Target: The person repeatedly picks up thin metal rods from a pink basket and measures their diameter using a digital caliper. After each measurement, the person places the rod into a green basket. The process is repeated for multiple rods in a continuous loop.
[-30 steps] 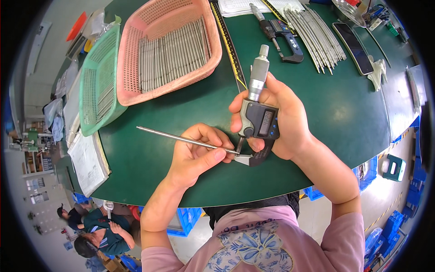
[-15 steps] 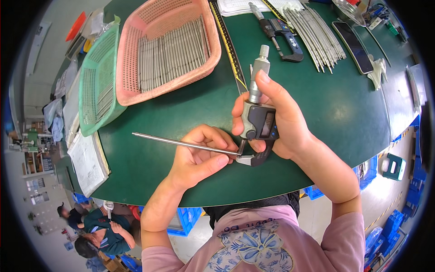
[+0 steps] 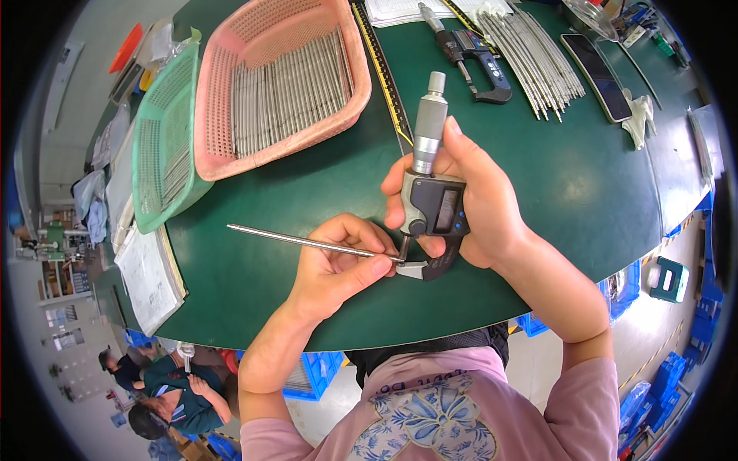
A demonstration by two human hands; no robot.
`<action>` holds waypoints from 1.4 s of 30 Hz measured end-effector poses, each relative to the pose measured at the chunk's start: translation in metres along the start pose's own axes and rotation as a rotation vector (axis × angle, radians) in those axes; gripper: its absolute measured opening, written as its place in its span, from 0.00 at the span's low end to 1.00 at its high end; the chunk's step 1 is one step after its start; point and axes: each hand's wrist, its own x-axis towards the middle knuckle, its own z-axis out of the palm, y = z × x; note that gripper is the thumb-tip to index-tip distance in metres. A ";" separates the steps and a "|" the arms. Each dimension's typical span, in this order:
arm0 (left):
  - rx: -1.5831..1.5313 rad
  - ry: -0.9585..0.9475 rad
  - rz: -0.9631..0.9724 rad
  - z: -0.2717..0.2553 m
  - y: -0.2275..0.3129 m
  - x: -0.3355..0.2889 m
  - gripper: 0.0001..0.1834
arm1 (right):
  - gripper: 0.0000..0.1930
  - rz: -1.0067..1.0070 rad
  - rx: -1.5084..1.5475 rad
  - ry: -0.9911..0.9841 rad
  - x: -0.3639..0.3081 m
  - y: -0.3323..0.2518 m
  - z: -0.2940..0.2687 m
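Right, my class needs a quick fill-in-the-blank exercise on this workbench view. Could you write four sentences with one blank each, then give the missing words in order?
1. The thin metal rod is held in the person's ____ hand.
2. The digital micrometer is held in the person's ____ hand.
3. The pink basket has a ____ basket on its left.
4. In the picture, the phone lies to the ____ of the loose rods.

Missing words: left; right; green; right.
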 end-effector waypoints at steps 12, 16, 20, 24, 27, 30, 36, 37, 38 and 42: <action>0.007 -0.042 0.024 -0.003 0.000 -0.002 0.09 | 0.30 0.063 0.062 -0.036 -0.001 -0.001 0.001; 0.081 -0.040 0.093 -0.001 0.003 -0.001 0.08 | 0.31 0.067 0.101 -0.042 -0.002 0.000 0.002; 0.058 -0.048 0.080 -0.010 0.020 0.002 0.08 | 0.34 0.033 0.092 -0.112 -0.003 0.000 -0.003; 0.475 -0.015 -0.279 0.010 0.053 0.023 0.11 | 0.39 0.054 0.182 -0.512 -0.017 -0.010 -0.001; 0.814 -0.259 -0.356 0.029 0.068 0.067 0.12 | 0.40 0.041 0.226 -0.845 -0.028 -0.016 0.003; 0.784 -0.525 -0.387 0.065 0.067 0.130 0.11 | 0.39 0.002 0.318 -0.977 -0.028 -0.017 0.002; 0.521 -0.426 -0.614 0.109 0.042 0.238 0.11 | 0.36 -0.003 0.372 -0.890 -0.015 -0.015 -0.005; 0.529 -0.425 -0.632 0.114 0.038 0.250 0.11 | 0.36 -0.015 0.375 -0.877 -0.015 -0.015 -0.006; 0.536 -0.420 -0.650 0.117 0.036 0.259 0.12 | 0.34 -0.019 0.367 -0.866 -0.016 -0.016 -0.007; 0.548 -0.345 -0.680 0.115 0.029 0.278 0.14 | 0.34 -0.028 0.340 -0.828 -0.018 -0.019 -0.009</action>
